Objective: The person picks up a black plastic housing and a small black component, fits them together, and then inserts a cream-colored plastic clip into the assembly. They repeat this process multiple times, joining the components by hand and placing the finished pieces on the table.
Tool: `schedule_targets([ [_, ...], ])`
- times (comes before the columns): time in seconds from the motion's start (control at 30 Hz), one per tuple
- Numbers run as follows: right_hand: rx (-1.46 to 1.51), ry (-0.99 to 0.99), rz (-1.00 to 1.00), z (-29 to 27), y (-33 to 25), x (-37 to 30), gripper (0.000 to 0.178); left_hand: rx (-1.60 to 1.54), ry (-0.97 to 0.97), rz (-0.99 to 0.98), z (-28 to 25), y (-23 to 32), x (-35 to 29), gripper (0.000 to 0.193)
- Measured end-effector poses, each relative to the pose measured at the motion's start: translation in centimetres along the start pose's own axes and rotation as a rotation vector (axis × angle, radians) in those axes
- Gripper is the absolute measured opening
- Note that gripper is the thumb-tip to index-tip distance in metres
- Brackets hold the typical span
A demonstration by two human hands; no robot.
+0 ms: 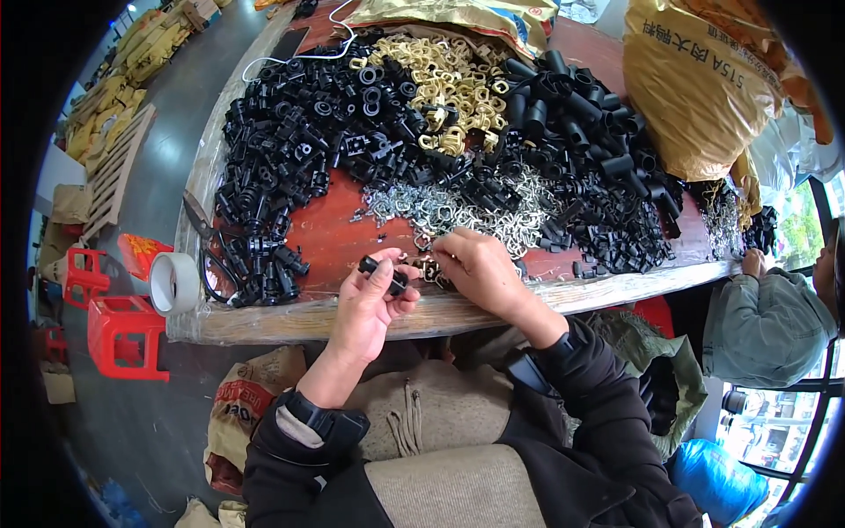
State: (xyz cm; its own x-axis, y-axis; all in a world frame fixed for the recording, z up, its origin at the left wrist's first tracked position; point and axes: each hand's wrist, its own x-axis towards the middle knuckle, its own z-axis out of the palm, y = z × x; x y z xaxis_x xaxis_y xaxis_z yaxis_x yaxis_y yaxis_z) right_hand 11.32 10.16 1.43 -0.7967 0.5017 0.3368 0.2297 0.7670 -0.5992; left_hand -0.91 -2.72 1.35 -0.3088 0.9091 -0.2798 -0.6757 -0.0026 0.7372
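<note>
In my left hand (359, 317) is a small black plastic fitting (393, 280), gripped between thumb and fingers above the table's near edge. Just right of it, my right hand (489, 275) bends down with its fingers pinched together. Its fingertips are by a few small brassy pieces (429, 271), and whatever they hold is hidden. Beyond the right hand lie silvery metal clips (502, 216) and small screws (400, 204). Black plastic fittings (290, 141) are heaped at the left, brass-coloured rings (453, 84) at the back middle, and black tubes (576, 106) with small black pieces (616, 233) at the right.
Scissors (201, 220) and a roll of tape (174, 283) are at the table's left edge. Red stools (128, 334) stand on the floor. A large yellow sack (695, 97) rises at the back right. Another person (766, 321) sits at the right end.
</note>
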Motion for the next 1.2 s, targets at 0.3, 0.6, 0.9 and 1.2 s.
schedule_targets([
  [0.3,-0.337,-0.140,0.009,1.5,0.9,1.8,0.010,-0.070,-0.092,-0.034,-1.2,0.2,0.6,0.032],
  [0.6,-0.344,-0.224,0.007,1.5,0.9,2.1,0.008,-0.002,-0.056,-0.059,-0.8,0.4,0.1,0.029],
  [0.9,-0.213,-0.106,-0.008,0.5,1.7,1.3,0.008,0.057,-0.030,-0.058,-0.6,0.3,-0.1,0.030],
  [1.2,-0.248,-0.186,-0.057,0.6,1.7,1.6,0.008,0.040,-0.025,-0.056,-0.5,0.2,0.3,0.029],
])
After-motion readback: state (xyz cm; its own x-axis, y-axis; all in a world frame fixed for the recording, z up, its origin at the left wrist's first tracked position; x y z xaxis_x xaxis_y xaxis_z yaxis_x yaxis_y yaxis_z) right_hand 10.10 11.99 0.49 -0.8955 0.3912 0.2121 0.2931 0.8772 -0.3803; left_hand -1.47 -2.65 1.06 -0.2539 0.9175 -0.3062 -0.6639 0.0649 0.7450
